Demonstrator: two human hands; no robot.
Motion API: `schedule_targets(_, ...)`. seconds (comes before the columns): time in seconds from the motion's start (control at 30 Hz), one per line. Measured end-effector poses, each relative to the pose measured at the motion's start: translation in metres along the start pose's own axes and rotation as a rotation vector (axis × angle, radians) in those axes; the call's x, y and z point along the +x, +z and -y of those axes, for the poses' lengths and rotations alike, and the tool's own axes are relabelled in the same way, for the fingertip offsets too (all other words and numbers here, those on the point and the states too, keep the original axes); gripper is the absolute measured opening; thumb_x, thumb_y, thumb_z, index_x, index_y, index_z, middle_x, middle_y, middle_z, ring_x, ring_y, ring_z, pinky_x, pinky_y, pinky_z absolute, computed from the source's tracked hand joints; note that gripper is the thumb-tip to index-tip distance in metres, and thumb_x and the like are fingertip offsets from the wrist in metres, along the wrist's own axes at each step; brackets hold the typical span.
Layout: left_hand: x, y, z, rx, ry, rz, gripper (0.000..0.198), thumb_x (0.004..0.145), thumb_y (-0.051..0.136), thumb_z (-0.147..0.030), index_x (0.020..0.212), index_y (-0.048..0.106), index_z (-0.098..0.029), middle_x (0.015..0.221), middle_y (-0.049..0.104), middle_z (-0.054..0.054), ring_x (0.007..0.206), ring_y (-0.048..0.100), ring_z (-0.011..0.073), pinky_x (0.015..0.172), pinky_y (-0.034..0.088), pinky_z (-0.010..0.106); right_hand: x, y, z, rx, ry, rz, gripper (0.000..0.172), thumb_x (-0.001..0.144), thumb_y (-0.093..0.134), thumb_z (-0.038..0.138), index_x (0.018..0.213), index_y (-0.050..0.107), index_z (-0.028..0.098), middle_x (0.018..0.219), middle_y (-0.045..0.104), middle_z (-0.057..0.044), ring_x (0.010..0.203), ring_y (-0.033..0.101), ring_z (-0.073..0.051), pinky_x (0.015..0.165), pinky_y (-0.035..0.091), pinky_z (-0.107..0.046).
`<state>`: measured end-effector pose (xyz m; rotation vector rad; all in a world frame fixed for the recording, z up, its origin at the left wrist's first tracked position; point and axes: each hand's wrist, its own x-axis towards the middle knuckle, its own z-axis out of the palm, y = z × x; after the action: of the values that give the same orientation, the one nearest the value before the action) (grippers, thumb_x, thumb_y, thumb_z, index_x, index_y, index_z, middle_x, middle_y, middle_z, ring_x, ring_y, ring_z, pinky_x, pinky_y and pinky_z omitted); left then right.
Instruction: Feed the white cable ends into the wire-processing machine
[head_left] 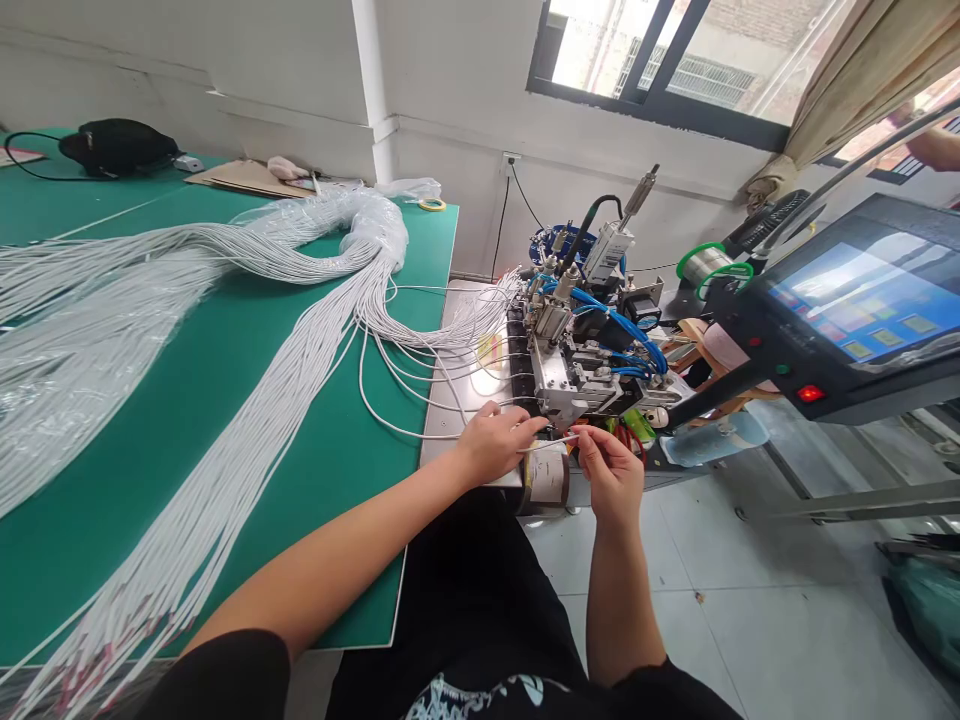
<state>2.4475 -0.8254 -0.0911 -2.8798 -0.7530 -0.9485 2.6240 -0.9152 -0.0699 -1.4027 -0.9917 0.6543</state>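
Observation:
My left hand (pixel 499 443) is at the front edge of the machine (pixel 559 345), its fingers closed around a white cable just left of the metal clamps. The end of that cable (pixel 551 443) reaches across to my right hand (pixel 609 468), which pinches its tip between thumb and fingers. Other white cables (pixel 420 335) run from a large bundle on the green table into the machine's row of black holders. A roll with a pale label (pixel 546 473) sits just below the cable end between my hands.
A monitor (pixel 870 290) with a lit red button stands at the right. Behind the machine is a solder wire spool (pixel 705 266). The green table (pixel 300 520) holds plastic-wrapped cable bundles (pixel 97 350) and a black bag (pixel 124 147). Another person's hand (pixel 937 145) shows at the upper right.

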Motion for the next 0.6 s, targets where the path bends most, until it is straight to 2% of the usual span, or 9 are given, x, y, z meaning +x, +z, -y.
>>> schedule_targets(0.07,0.000,-0.001,0.000,-0.018,0.098,-0.015,0.030,0.098,0.040,-0.035,0.120,0.055,-0.023,0.099,0.065,0.003,0.085,0.061,0.0124,0.075,0.037,0.030,0.001,0.003,-0.002,-0.017,0.005,-0.036,0.034,0.076,0.070,0.045,0.092,0.072,0.015,0.074,0.068,-0.005,0.053,0.050,-0.010,0.045,0.034,-0.022)
schedule_targets(0.13,0.000,-0.001,-0.001,-0.023,0.125,-0.037,0.031,0.099,0.037,-0.039,0.116,0.057,-0.022,0.091,0.065,0.002,0.079,0.061,0.0106,0.072,0.037,0.029,0.003,0.005,-0.004,-0.006,0.024,-0.087,0.035,0.074,0.071,0.045,0.091,0.072,0.015,0.074,0.068,-0.006,0.054,0.050,-0.010,0.047,0.036,-0.023)
schedule_targets(0.27,-0.001,0.000,-0.001,-0.005,0.081,-0.101,0.027,0.100,0.037,-0.032,0.105,0.061,-0.021,0.081,0.065,0.000,0.072,0.059,0.0096,0.071,0.035,0.030,0.008,0.008,-0.009,0.056,0.055,-0.143,0.038,0.072,0.073,0.045,0.093,0.072,0.014,0.073,0.068,-0.005,0.052,0.048,-0.008,0.047,0.036,-0.021)
schedule_targets(0.47,0.002,-0.004,-0.001,0.015,0.042,-0.190,0.022,0.096,0.043,-0.029,0.094,0.064,-0.021,0.075,0.064,-0.001,0.069,0.056,0.0112,0.074,0.031,0.033,0.011,0.012,-0.010,0.080,0.067,-0.140,0.038,0.072,0.073,0.046,0.094,0.072,0.015,0.076,0.068,-0.006,0.060,0.055,-0.011,0.051,0.040,-0.022)
schedule_targets(0.6,0.002,-0.005,-0.001,0.026,0.002,-0.186,0.023,0.096,0.044,-0.027,0.087,0.064,-0.020,0.072,0.063,-0.001,0.069,0.053,0.0115,0.078,0.029,0.034,0.014,0.011,-0.010,0.116,0.082,-0.123,0.039,0.072,0.073,0.047,0.094,0.072,0.014,0.073,0.067,-0.005,0.054,0.051,-0.008,0.047,0.039,-0.021)
